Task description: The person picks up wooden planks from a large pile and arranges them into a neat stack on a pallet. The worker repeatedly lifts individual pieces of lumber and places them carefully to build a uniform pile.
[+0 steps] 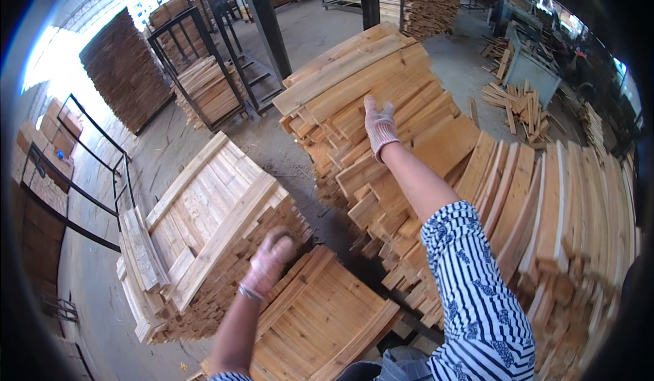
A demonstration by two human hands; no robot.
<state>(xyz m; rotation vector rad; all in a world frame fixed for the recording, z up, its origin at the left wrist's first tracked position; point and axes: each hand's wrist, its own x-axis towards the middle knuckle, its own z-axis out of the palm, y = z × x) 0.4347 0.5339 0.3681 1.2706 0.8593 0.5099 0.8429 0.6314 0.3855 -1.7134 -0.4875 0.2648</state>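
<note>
My right hand (381, 125), in a pale knitted glove, reaches over the upper part of a tall stack of wooden boards (415, 91). Its fingers look extended and apart, with no board visible in them; whether it touches the stack I cannot tell. My left hand (266, 268), also gloved, is smeared by motion. It hangs between a pale board stack (204, 197) on the left and a lower, warmer-toned board stack (320, 313) close in front of me. The left fingers are too blurred to show whether they hold anything.
Upright, leaning boards (579, 197) crowd the right side. Loose offcuts (521, 108) lie by a grey-green machine (535, 57) farther back. A black metal post (264, 23) and rack frames (194, 54) stand beyond the stacks. Another dark frame (75, 197) is at the left.
</note>
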